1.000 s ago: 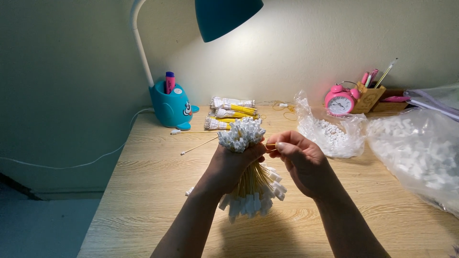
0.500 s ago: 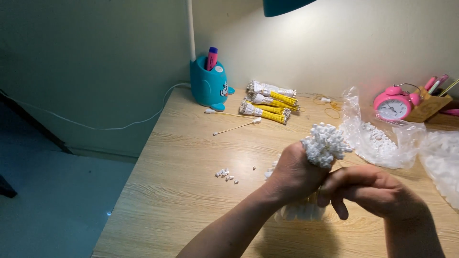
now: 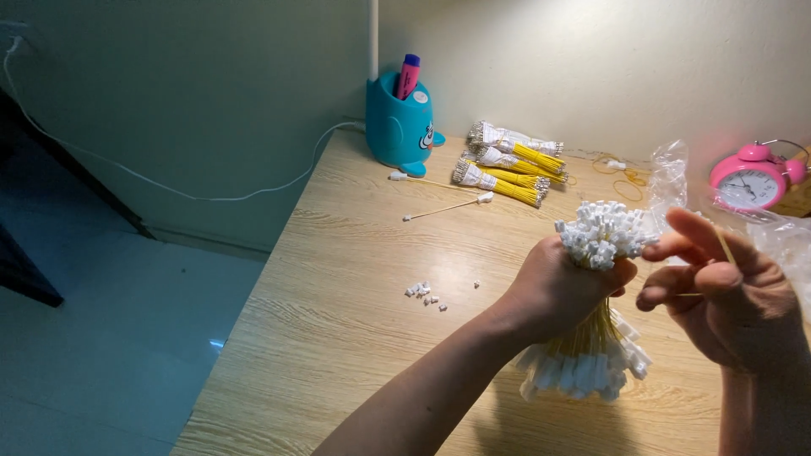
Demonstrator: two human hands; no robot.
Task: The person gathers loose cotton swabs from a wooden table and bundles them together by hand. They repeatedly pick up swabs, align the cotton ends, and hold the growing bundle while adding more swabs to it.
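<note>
Your left hand [image 3: 553,291] is closed around a thick bundle of yellow wires [image 3: 591,338] with white connectors at both ends, held upright above the table [image 3: 355,295]. Just to its right, your right hand [image 3: 735,295] pinches a single yellow wire [image 3: 725,245] between its fingers [image 3: 688,245]. A few loose white connectors [image 3: 427,293] lie on the table to the left of the bundle. Farther off sit three smaller wire bundles [image 3: 507,165], two single wires [image 3: 443,198], a teal pen holder [image 3: 399,127] and, at far right, a pink alarm clock [image 3: 752,179].
</note>
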